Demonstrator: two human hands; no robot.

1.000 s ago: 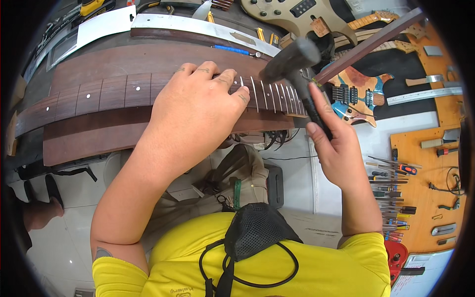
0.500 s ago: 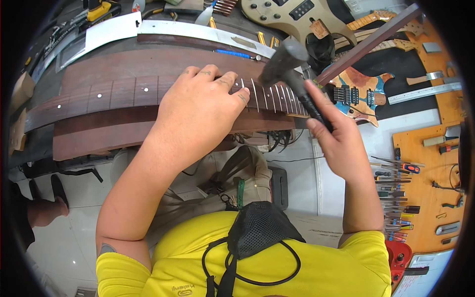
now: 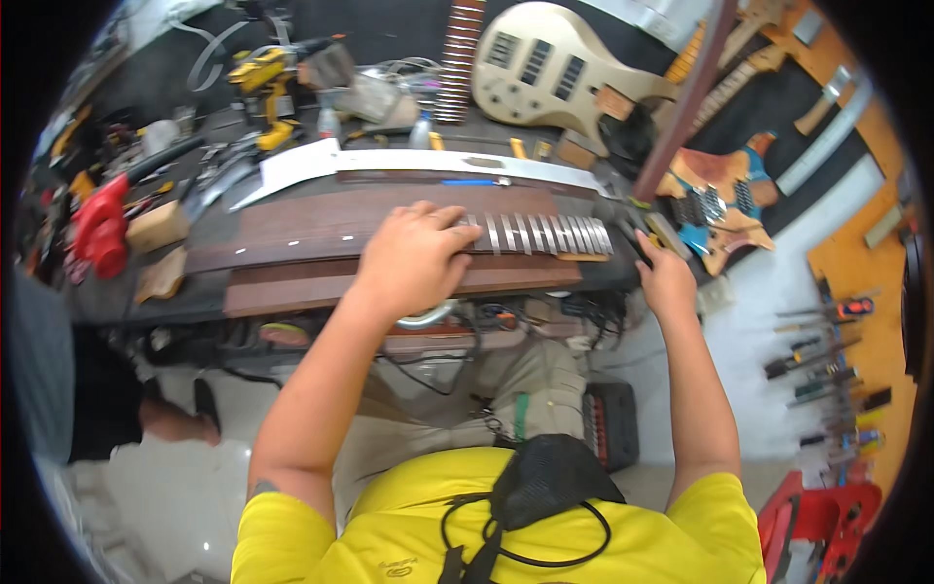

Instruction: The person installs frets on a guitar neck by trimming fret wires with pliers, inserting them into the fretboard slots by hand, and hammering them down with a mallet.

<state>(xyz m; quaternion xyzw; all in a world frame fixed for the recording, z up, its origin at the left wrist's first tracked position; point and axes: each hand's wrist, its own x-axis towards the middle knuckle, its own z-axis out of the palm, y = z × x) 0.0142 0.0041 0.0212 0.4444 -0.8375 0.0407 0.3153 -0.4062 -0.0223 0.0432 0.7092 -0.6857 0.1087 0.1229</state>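
My left hand (image 3: pixel 411 255) rests on the dark fretboard (image 3: pixel 297 246), its fingers lying over the top, thumb apart. Metal fret strips (image 3: pixel 540 234) cross the board's right section, and white dots mark the left section. Reddish-brown boards (image 3: pixel 321 287) lie under and beside it. My right hand (image 3: pixel 664 273) grips the black handle of the hammer (image 3: pixel 642 248) just beyond the fretboard's right end; motion blurs the hammer's head. A blue pen-like tool (image 3: pixel 472 182) lies behind the boards.
The bench holds a drill (image 3: pixel 263 83), a red tool (image 3: pixel 102 229), a cream guitar (image 3: pixel 530 73) and a multicoloured guitar body (image 3: pixel 725 209). An upright bar (image 3: pixel 681 117) stands at right, beside an orange tool board (image 3: pixel 842 268). Another person's leg (image 3: pixel 170 419) shows at left.
The view has swung and blurred, showing more bench at left and more of another person. The hammer has moved from above the frets to lower, by the board's right end.
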